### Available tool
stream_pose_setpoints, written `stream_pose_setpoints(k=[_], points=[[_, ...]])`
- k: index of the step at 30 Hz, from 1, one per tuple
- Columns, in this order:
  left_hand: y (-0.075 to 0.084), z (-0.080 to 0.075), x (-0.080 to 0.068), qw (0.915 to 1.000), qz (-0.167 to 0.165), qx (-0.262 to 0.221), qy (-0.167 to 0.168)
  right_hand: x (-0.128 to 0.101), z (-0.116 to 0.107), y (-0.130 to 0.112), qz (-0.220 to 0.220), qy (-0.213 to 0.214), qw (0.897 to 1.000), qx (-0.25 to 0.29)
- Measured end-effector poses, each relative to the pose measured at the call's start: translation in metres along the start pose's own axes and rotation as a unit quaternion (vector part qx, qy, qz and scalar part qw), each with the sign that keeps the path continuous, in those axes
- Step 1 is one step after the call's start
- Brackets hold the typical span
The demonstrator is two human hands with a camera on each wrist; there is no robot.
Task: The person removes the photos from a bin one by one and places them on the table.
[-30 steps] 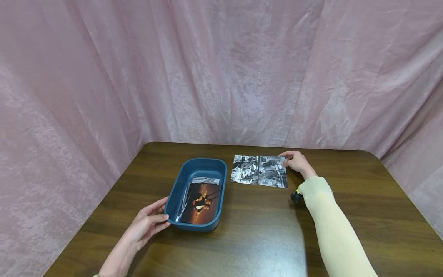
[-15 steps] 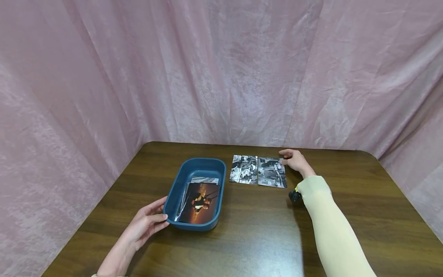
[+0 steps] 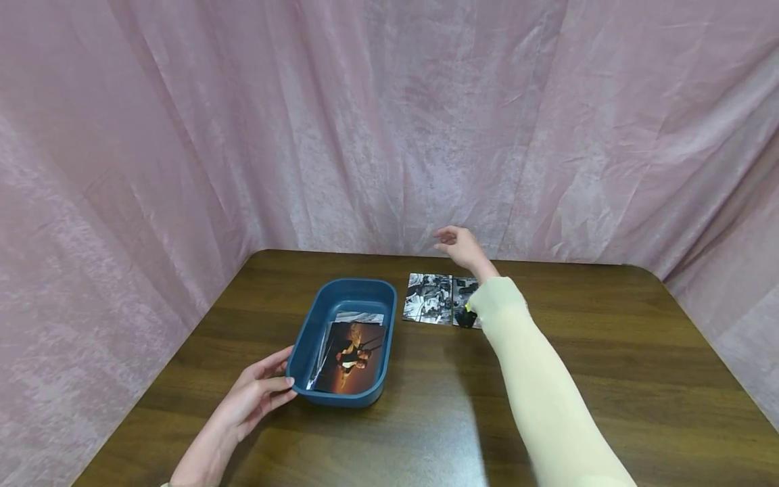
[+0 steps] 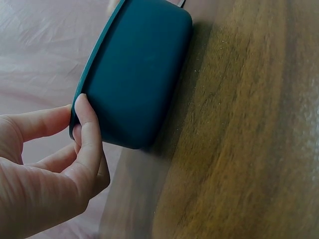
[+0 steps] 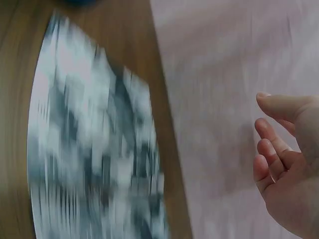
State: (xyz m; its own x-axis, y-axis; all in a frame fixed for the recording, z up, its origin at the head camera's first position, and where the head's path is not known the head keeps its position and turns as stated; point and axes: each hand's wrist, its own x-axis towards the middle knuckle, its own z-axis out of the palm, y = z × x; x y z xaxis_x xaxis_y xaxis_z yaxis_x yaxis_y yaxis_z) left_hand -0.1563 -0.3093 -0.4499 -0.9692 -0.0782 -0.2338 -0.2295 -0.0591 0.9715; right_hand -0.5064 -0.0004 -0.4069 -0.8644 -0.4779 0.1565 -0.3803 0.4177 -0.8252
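Note:
My left hand [image 3: 252, 396] pinches the near-left rim of a blue plastic bin [image 3: 343, 400], thumb on one side and fingers on the other, as the left wrist view shows. Inside the bin lie several photo prints; the top one is a colour print [image 3: 353, 362] in orange and dark tones. My right hand [image 3: 464, 249] hovers over the table's far edge, its fingers loosely bent and holding nothing. Below it two black-and-white photos lie side by side: the left photo [image 3: 428, 299] in full sight, the right photo [image 3: 460, 292] partly hidden by my forearm. The right wrist view is blurred.
The wooden table [image 3: 420, 419] reaches back to a pink curtain [image 3: 389, 135] that hangs along the far edge and both sides. A small dark device [image 3: 466, 318] is strapped under my right wrist.
My right hand has left the right-hand photo's far corner, rising and moving left above the two photos. Both photos stay on the table. My left hand and the bin stay nearly in place.

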Motion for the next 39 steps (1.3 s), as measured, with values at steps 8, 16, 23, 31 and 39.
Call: stream_pose_setpoints(k=[8, 16, 23, 31, 39], points=[[0.0, 0.001, 0.002, 0.9999, 0.007, -0.004, -0.013, 0.02, 0.075, -0.066, -0.061, -0.01, 0.998, 0.019], [-0.002, 0.001, 0.002, 0.9999, 0.005, -0.001, -0.009, 0.002, 0.152, -0.088, -0.056, 0.01, 0.998, 0.038], [0.0, 0.003, 0.003, 0.9999, 0.008, -0.001, -0.007, -0.016, 0.18, -0.085, -0.044, 0.012, 0.998, -0.039], [0.001, 0.002, 0.004, 1.0, 0.006, 0.001, -0.004, -0.029, 0.177, -0.087, -0.021, -0.2, 0.958, -0.205], [0.001, 0.004, 0.003, 1.0, 0.0, 0.004, 0.003, -0.048, 0.165, -0.091, 0.038, -0.302, 0.906, -0.292]])
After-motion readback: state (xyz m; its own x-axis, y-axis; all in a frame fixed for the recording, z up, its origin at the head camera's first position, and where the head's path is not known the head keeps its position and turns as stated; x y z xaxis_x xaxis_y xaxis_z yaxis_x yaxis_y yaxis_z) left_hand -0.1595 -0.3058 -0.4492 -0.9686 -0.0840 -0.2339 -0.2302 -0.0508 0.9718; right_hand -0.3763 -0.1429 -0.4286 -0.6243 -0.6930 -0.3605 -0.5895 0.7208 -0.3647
